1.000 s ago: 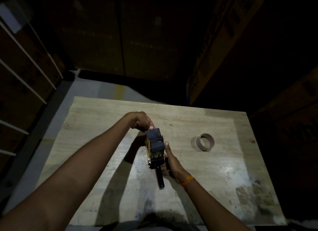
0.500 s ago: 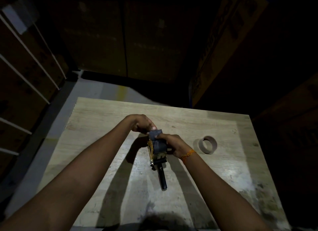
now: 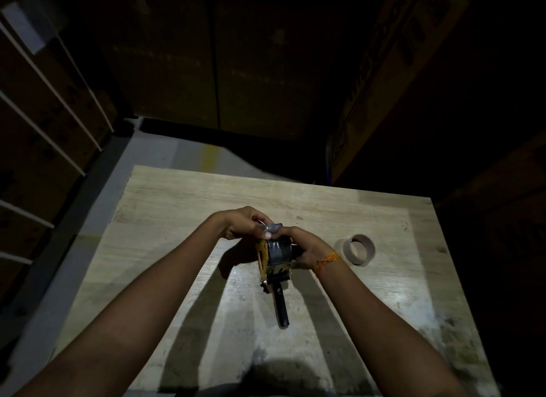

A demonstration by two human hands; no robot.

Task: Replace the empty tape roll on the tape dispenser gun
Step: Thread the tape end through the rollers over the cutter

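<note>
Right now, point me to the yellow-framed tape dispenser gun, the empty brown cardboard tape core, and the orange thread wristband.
yellow-framed tape dispenser gun (image 3: pixel 273 271), head view, on its body just above the black handle.
empty brown cardboard tape core (image 3: pixel 359 249), head view, on its near wall.
orange thread wristband (image 3: pixel 327 260), head view, on the thread across the right wrist.

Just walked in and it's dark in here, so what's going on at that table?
A person is working on a tape dispenser gun over a wooden table. Both hands are on it: the left hand pinches the loose tape end at the top, and the right hand grips the side by the dark tape roll mounted on it. A bare cardboard core lies apart on the table, to the right.
</note>
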